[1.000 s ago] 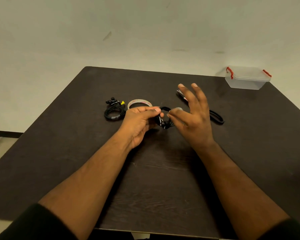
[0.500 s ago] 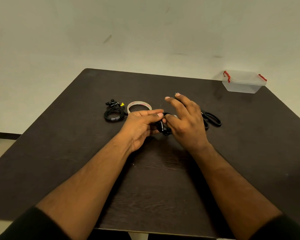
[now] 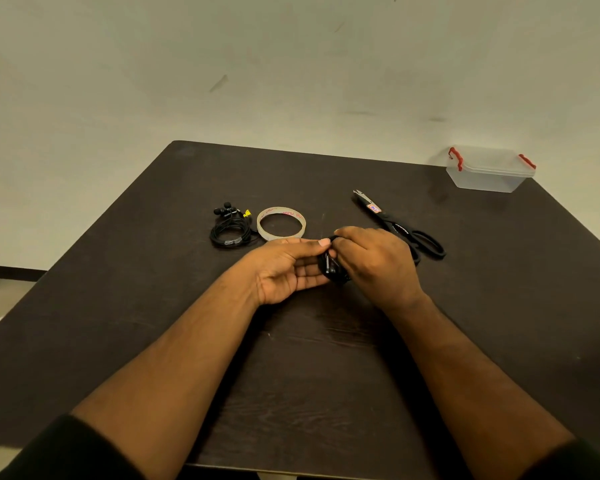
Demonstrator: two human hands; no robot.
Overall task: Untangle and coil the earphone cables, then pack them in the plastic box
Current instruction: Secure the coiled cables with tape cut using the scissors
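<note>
A small black coiled earphone bundle (image 3: 331, 268) sits mid-tabletop, pinched between the left hand (image 3: 288, 268) and the right hand (image 3: 374, 261), fingers curled around it. The clear plastic box with red clips (image 3: 489, 169) stands at the far right corner of the dark wooden table (image 3: 326, 375).

Dark wood-grain table, plastics and bare metal

The table (image 3: 326, 393) is showing a dark, matt wood-grain surface; the plastic box (image 3: 487, 174) is looking translucent and smooth with red plastic clips; the scissors (image 3: 400, 226) are pairing dull bare metal blades with matt black handles; the tape roll (image 3: 281, 224) is appearing pale and slightly glossy; the coiled earphones (image 3: 230, 230) are looking black and rubbery.
</note>
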